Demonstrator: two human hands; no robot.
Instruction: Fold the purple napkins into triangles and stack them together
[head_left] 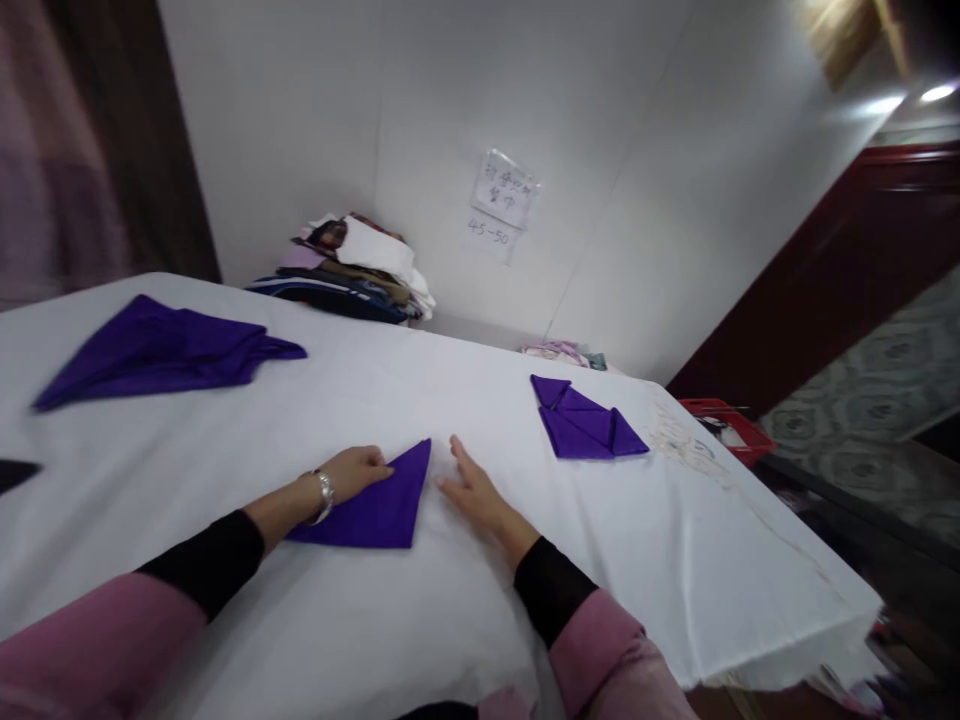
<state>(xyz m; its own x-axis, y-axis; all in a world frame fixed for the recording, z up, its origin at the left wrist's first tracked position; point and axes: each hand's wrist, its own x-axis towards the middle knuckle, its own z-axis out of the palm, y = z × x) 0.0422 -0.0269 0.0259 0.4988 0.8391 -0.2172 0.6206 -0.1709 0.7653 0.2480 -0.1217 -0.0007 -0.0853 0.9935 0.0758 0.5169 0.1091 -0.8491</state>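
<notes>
Left hand (354, 472) lay curled on the worked purple cloth (382, 515), fingertips at its upper edge; couldn't tell if it pinched fabric or just pressed. Right hand (476, 492) was empty, thumb and fingers spread, just beside the cloth's right corner, not touching. Cloth sat flat, toward the tabletop's (480, 390) near edge. Step looked like mid-fold, layers being lined up or creased. Next move seemed to call for the right hand to take that free corner while the left kept the layers from slipping. Folded purple cloth (581, 422) with pointed corners lay near the far right corner; loose, rumpled purple cloth (165, 350) near the far left. Clothes pile (367, 255) stood along the far edge.
</notes>
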